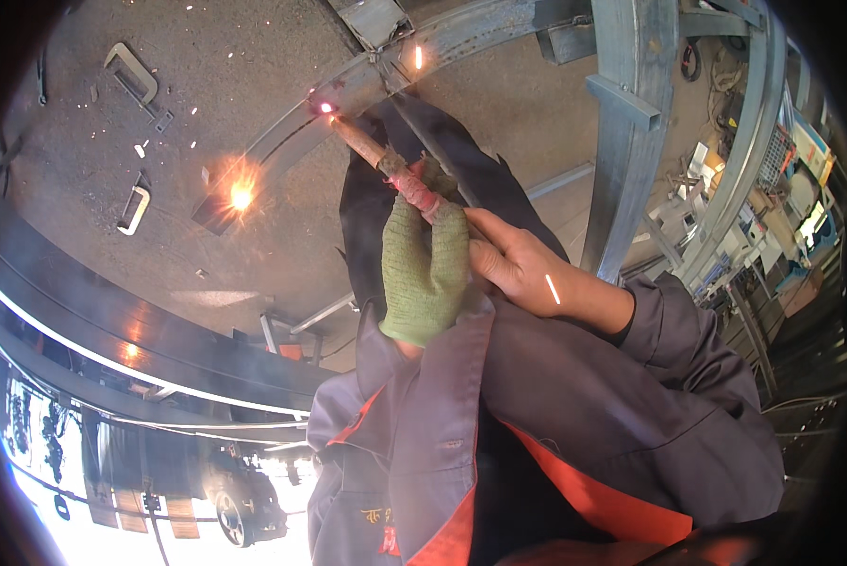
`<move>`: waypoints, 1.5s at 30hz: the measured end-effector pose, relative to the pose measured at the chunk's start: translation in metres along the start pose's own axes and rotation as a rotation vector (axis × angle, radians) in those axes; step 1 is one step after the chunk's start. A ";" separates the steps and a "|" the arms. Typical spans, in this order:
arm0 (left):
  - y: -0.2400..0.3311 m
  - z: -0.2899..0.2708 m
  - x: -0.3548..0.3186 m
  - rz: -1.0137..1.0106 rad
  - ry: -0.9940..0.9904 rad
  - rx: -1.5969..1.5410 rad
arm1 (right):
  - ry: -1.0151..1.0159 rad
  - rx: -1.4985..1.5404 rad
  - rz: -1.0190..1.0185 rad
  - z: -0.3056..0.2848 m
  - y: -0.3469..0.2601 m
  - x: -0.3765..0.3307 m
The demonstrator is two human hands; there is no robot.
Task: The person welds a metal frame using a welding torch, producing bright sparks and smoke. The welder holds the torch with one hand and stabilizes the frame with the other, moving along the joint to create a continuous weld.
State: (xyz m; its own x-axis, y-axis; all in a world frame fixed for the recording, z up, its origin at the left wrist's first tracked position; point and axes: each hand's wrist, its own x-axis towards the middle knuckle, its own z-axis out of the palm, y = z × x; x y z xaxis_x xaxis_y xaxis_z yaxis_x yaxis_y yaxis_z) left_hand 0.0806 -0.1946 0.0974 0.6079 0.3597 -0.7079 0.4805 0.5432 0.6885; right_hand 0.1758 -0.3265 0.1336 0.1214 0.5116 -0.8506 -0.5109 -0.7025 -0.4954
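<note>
My left hand (pixel 425 269), in a green knitted glove, is wrapped round a welding torch (pixel 410 185) bound with red tape. The torch's copper-coloured nozzle (pixel 359 141) points up and left at a curved steel bar (pixel 353 83). A small pink-white glow (pixel 326 108) shows at its tip, against the bar's edge. Bare, my right hand (pixel 523 266) presses against the side of the glove with bent fingers. Its fingertips are hidden behind the glove, so what they grip does not show.
An orange burst of sparks (pixel 241 195) flares over the bar's left end. Two C-clamps (pixel 133 74) lie on the floor at left. A steel upright (pixel 635 113) stands close on my right, with cluttered shelving beyond. A dark curved beam (pixel 150 321) runs along the lower left.
</note>
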 end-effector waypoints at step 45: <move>0.014 0.009 0.010 0.013 -0.014 -0.091 | 0.014 0.037 -0.022 -0.003 -0.009 0.003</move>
State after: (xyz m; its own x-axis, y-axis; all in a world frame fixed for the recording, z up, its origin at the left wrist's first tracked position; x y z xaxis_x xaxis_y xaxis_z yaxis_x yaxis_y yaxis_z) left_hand 0.0989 -0.1900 0.1007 0.6228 0.3566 -0.6964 0.4135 0.6056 0.6799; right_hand 0.1839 -0.3200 0.1346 0.1443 0.5194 -0.8422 -0.5391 -0.6725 -0.5071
